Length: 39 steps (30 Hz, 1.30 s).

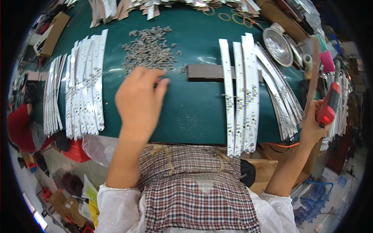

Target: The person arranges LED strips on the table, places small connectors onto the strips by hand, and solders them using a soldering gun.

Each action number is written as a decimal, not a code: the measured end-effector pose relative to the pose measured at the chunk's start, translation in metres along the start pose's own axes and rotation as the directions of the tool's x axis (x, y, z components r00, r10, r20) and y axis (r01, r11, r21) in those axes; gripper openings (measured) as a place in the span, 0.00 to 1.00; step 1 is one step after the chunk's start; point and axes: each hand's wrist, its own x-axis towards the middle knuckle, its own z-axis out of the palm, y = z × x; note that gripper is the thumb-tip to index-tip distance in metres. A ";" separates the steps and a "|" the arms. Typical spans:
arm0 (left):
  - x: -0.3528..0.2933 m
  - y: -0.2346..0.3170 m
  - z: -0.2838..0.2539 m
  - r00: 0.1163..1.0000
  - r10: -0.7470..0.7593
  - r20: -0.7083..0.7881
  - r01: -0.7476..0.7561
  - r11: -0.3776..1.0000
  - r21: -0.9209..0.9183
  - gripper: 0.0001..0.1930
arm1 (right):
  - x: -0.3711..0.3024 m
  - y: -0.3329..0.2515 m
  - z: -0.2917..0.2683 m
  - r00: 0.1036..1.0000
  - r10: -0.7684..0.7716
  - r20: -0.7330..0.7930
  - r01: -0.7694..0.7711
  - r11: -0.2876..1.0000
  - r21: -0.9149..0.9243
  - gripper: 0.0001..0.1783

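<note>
My left hand (140, 99) reaches to the near edge of a heap of small grey metal-looking parts (149, 46); its fingers are bent, and a gap shows between thumb and forefinger. Some fingertips are hidden. At the far right, my right hand (312, 126) is closed around the lower end of a long pinkish-brown strip (314, 70) that stands up on edge. Against that hand is a red-and-black handheld tool (329, 103); whether the fingers also grip it, I cannot tell. White LED strips (248, 97) lie side by side between my hands, some across a flat brown bar (206, 72).
More LED strips lie in rows on the left (85, 85) and right (281, 93) of the green table (190, 105). Along the far side are piled strips (151, 9), tape rings (224, 16) and a shiny metal bowl (278, 46). An orange cord (285, 145) hangs at the near right edge.
</note>
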 end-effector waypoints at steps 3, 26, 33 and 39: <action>-0.007 -0.013 0.004 1.000 -0.001 0.007 0.000 1.000 0.017 0.07 | 0.006 -0.023 -0.010 0.983 0.161 -0.084 -0.149 0.980 0.135 0.16; -0.020 0.077 0.006 0.817 0.154 0.556 0.574 -0.110 -0.812 0.07 | -0.069 -0.140 0.011 0.699 0.287 0.655 -0.677 0.563 0.475 0.26; -0.018 0.076 0.014 0.813 0.248 0.527 0.571 -0.168 -0.803 0.06 | -0.068 -0.142 0.012 0.654 0.323 0.684 -0.737 0.478 0.479 0.27; -0.017 0.082 0.022 0.797 0.397 0.456 0.591 -0.356 -0.723 0.06 | -0.068 -0.146 0.011 0.599 0.271 0.754 -0.788 0.366 0.494 0.28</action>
